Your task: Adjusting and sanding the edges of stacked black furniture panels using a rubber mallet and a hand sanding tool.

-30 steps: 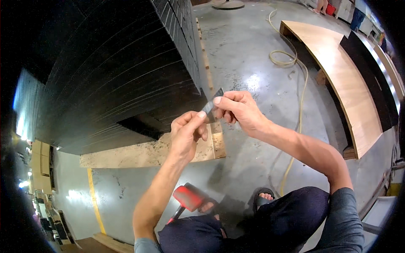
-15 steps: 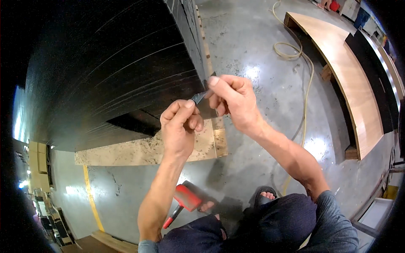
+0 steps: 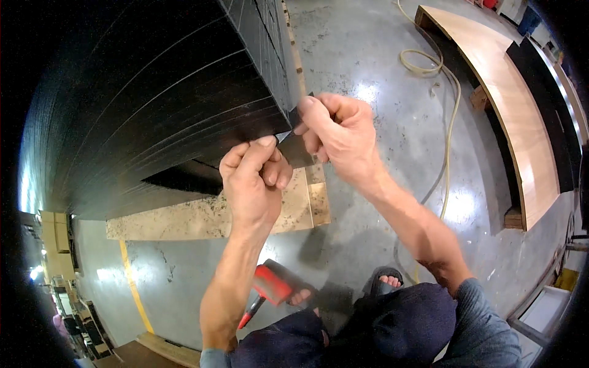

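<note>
A small, thin dark strip (image 3: 285, 136) spans the gap between my hands, close to the lower corner of a large black wood-grained stack (image 3: 202, 80). My left hand (image 3: 253, 175) is closed, thumb and forefinger pinching the strip's near end. Up and to the right, my right hand (image 3: 340, 132) pinches the other end, and a dark tip pokes out above its thumb. Most of the strip is covered by fingers, so its kind cannot be made out.
Under the black stack lies a pale, spotted wooden board (image 3: 270, 224). A red-headed mallet (image 3: 273, 285) stands on the floor by my feet. A pale hose (image 3: 451, 147) winds across the floor at right, beside a long light wood panel (image 3: 503, 104) and black panels.
Both hands have moved slightly up and left, keeping their pinch. Less of the strip shows between them now. My view has shifted a little.
</note>
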The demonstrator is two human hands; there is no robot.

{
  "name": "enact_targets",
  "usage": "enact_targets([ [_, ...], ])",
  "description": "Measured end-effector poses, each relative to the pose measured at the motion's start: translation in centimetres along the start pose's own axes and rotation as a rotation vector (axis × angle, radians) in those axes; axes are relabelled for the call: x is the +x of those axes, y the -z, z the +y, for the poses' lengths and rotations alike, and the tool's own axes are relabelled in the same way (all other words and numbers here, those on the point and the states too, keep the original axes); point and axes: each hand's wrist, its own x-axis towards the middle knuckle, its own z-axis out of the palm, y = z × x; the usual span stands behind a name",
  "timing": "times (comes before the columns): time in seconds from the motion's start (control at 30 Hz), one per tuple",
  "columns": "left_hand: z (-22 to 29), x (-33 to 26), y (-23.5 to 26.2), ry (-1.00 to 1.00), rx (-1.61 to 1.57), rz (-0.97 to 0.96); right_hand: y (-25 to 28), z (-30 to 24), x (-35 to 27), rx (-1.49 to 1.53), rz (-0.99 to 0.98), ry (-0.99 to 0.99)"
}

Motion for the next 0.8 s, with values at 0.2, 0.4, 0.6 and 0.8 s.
enact_targets([
  [0.2,-0.1,-0.3,-0.1,-0.041,0.014,-0.012,-0.2,0.5,-0.4,0.062,0.056,-0.039],
  [0.4,-0.7,-0.6,0.2,-0.129,0.164,0.019,0.2,1.0,-0.6,0.167,0.017,-0.051],
  [0.6,-0.7,-0.9,0.3,-0.135,0.185,-0.031,0.8,1.3,-0.8,0.173,-0.023,-0.025],
  [0.8,-0.3,-0.5,-0.2,-0.084,0.105,-0.013,0.1,0.3,-0.3,0.084,0.022,0.009],
])
